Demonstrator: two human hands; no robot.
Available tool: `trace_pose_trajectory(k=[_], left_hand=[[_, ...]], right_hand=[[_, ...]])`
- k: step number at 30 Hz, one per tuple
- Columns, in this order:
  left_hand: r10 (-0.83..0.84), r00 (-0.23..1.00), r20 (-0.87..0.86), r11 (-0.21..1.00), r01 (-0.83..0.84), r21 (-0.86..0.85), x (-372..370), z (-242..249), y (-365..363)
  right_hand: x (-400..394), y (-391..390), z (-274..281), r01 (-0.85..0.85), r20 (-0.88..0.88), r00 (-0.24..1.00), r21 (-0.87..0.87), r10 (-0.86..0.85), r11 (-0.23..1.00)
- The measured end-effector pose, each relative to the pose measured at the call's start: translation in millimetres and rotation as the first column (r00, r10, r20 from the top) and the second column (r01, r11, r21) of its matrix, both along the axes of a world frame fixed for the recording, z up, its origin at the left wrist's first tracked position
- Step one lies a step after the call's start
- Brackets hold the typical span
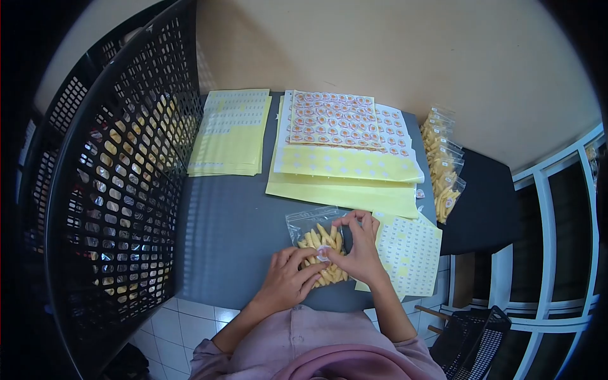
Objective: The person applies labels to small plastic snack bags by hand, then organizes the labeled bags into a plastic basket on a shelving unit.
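Snack bag [318, 238], left hand [286, 277] half spread atop, right hand [362, 252] likewise, thumb on sticker [323, 254]

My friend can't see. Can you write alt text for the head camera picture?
A person's left-hand grip and right-hand grip touch a clear bag of pale yellow sticks, by its round label, on a grey table. Nearby are sticker sheets, a tall black basket and, off to the right, more filled bags.

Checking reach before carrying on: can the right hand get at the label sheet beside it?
Probably yes: the right hand is next to the label sheet, with nothing visible between, though it must first leave the bag.
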State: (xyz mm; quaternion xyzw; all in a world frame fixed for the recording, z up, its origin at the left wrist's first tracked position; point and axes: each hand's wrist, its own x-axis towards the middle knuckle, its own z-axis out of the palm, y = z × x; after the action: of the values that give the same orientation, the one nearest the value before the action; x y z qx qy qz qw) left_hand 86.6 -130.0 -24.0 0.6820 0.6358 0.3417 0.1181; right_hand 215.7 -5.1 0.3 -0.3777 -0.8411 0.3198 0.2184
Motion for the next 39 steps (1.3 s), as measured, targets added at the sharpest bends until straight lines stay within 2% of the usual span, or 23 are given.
trace_pose_trajectory(k=[3,7,9,10,12,13,14,16,18,20,24,31,33,38,39], left_hand=[[-0.044,0.999,-0.023,0.999,0.043,-0.031,1,2,-2],[-0.036,0.999,-0.040,0.997,0.033,-0.076,0,5,-4],[-0.077,0.996,-0.044,0.997,0.075,-0.031,-2,3,-1],[-0.115,0.992,-0.050,0.993,0.116,0.015,-5,1,1],[-0.176,0.984,-0.020,0.984,0.176,-0.004,-8,-4,3],[-0.227,0.974,0.008,0.974,0.227,-0.024,-10,-5,5],[-0.232,0.973,0.006,0.973,0.232,-0.017,-11,-3,7],[-0.218,0.976,-0.023,0.973,0.216,-0.080,-9,5,7],[-0.204,0.975,-0.083,0.974,0.194,-0.115,-6,13,8],[-0.190,0.972,-0.140,0.973,0.168,-0.155,-1,18,9],[-0.176,0.964,-0.197,0.964,0.129,-0.231,4,30,11],[-0.138,0.960,-0.244,0.955,0.064,-0.290,12,41,13],[-0.103,0.967,-0.235,0.955,0.030,-0.294,16,43,13],[-0.026,0.978,-0.209,0.957,-0.036,-0.288,29,44,14],[0.003,0.979,-0.206,0.960,-0.060,-0.274,32,44,15]], right_hand=[[-2,2,-8,0.035,0.058,0.998,-0.001,-0.035,0.999],[-4,2,-8,0.068,0.017,0.998,-0.010,-0.067,0.998],[-5,0,-2,0.105,-0.011,0.994,0.111,-0.104,0.988],[-4,1,-3,0.112,-0.012,0.994,0.115,-0.111,0.987],[-1,4,-8,0.019,-0.251,0.968,-0.008,-0.020,1.000],[-2,5,-7,0.037,-0.290,0.957,0.077,-0.013,0.996],[1,8,-8,0.042,-0.291,0.956,0.084,-0.016,0.996],[6,16,-11,0.046,-0.359,0.931,-0.041,-0.058,0.998],[11,26,-9,0.064,-0.380,0.922,-0.027,-0.069,0.998],[22,37,-10,0.109,-0.378,0.914,-0.120,-0.146,0.987],[56,68,-15,0.246,-0.392,0.882,-0.086,-0.260,0.965],[137,135,-36,0.230,-0.373,0.879,-0.213,-0.296,0.950],[153,150,-39,0.216,-0.420,0.833,-0.355,-0.361,0.910],[145,152,-31,0.152,-0.399,0.868,-0.353,-0.296,0.923],[139,152,-32,0.108,-0.374,0.901,-0.299,-0.221,0.948]])
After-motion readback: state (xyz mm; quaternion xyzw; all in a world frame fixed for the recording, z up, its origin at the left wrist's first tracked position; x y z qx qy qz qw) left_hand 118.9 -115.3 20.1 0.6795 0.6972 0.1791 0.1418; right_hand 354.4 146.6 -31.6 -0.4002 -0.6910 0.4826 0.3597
